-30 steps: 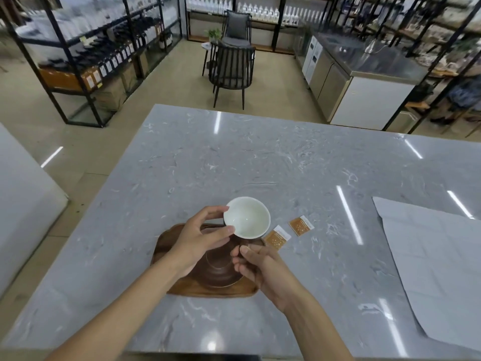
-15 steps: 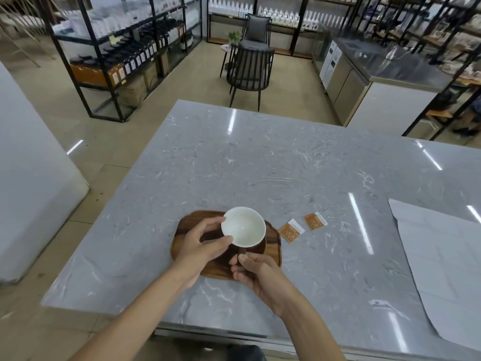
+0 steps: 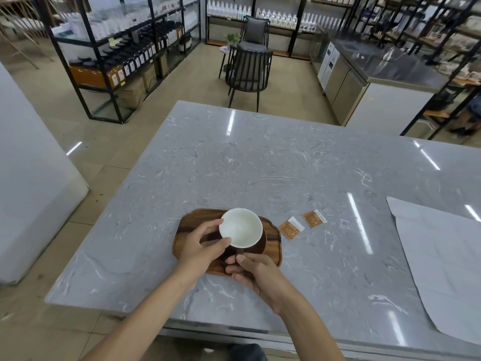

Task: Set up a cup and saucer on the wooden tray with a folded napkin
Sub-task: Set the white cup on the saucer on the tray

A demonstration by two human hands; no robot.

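still both grips clasp cup point(image 3: 240, 227), now lower over tray point(image 3: 273, 234).

Hiding the near edge of the wooden tray point(image 3: 187, 225) under both hands. Covering most of the dark saucer point(image 3: 261, 243) beneath the white cup point(image 3: 240, 227). Wrapping right hand point(image 3: 256, 272) fingers around something dark, too obscured to identify. Running off the frame's right edge, right of the hands: pale sheet point(image 3: 440, 261). Printing on sachets point(image 3: 303, 225) too small to read.

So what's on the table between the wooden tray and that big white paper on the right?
In the head view, two small orange packets lie beside the wooden tray; after them the grey table is bare up to the white paper.
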